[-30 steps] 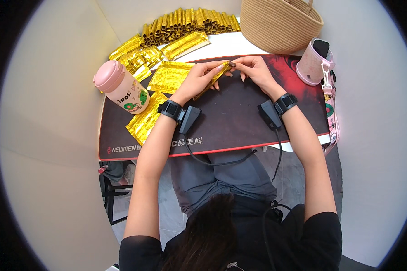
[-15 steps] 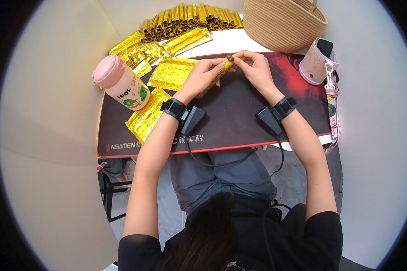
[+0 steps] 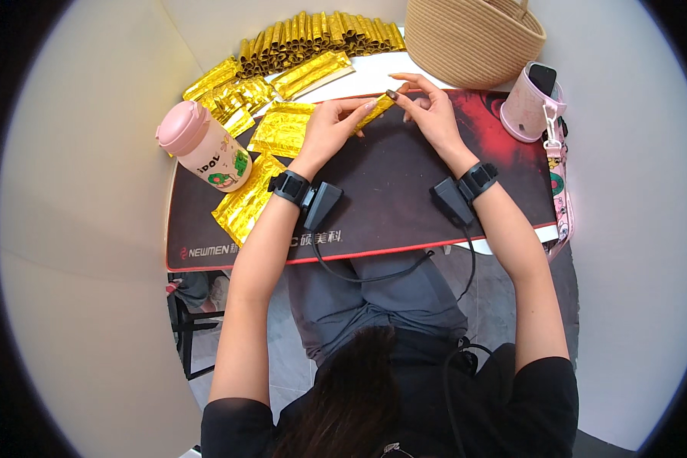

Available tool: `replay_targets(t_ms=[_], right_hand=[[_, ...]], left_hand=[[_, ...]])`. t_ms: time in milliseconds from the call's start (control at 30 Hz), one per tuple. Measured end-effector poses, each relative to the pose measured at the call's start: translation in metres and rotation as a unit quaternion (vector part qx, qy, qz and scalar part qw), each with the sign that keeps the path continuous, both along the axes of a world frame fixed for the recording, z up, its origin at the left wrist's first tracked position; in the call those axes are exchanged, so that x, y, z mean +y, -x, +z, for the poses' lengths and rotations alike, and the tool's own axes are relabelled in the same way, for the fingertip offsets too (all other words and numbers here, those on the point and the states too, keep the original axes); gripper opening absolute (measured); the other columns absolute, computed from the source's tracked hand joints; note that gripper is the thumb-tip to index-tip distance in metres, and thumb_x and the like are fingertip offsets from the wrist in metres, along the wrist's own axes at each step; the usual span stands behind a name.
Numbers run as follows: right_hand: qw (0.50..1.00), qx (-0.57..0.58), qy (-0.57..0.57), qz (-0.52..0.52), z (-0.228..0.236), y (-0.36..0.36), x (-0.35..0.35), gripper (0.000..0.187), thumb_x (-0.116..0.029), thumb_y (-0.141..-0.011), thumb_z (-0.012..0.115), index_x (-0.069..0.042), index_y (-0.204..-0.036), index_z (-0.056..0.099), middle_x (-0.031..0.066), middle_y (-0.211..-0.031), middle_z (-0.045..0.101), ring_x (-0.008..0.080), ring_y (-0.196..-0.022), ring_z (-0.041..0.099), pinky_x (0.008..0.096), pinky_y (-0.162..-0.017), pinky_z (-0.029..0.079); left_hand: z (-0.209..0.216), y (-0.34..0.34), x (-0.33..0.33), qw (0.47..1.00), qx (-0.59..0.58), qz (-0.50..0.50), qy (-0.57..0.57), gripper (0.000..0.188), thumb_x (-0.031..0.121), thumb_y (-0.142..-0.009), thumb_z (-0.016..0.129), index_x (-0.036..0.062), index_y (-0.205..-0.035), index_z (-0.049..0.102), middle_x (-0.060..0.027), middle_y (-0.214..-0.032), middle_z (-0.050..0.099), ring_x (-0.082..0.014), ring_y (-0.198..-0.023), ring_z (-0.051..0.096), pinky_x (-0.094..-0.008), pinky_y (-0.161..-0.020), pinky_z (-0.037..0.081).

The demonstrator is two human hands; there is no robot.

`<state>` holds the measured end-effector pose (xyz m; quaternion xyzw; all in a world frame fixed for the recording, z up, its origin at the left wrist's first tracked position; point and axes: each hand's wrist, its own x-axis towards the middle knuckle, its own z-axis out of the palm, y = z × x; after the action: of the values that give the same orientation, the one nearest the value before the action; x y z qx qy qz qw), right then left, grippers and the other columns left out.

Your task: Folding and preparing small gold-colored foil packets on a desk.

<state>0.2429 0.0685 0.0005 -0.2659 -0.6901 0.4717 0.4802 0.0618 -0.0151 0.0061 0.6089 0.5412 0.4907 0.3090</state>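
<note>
Mat (image 3: 404,198); gold roll (image 3: 377,111) between 2 hands (image 3: 330,131) (image 3: 437,120)

L fingers (image 3: 356,116) nr R fingers (image 3: 416,79)

Your table (image 3: 375,75) is white, with a dark mat (image 3: 404,198), red along its edge and red-patterned at its right end, covering much of the top. Along the far side you have a dense pile of gold tubes (image 3: 313,37), with a woven basket (image 3: 473,42) just to its right. Nearer you, in front of the pile, lie a long flat gold packet (image 3: 311,75) and crumpled gold pieces (image 3: 240,95). On your mat's left part rest an upper gold sheet (image 3: 281,128), a lower gold sheet (image 3: 246,204) and a pink-lidded bottle (image 3: 204,146). A pink cup (image 3: 520,111) stands by the mat's far right corner.
</note>
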Motion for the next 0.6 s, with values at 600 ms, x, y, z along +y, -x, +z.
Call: replay_targets(t_ms=[600], right_hand=[[0.958,0.21,0.192,-0.024,-0.004,-0.003,0.01,0.018,-0.008,-0.089,0.062,0.003,-0.103,0.067,0.0087,-0.097,0.067,0.0134,-0.084,0.065,0.0243,-0.075,0.056]], left_hand=[[0.007,0.02,-0.001,0.985,-0.102,0.13,-0.045,0.067,0.024,-0.082,0.072,-0.0022,-0.134,0.038,-0.0159,-0.107,0.065,-0.0193,-0.088,0.066,-0.0279,-0.08,0.052]])
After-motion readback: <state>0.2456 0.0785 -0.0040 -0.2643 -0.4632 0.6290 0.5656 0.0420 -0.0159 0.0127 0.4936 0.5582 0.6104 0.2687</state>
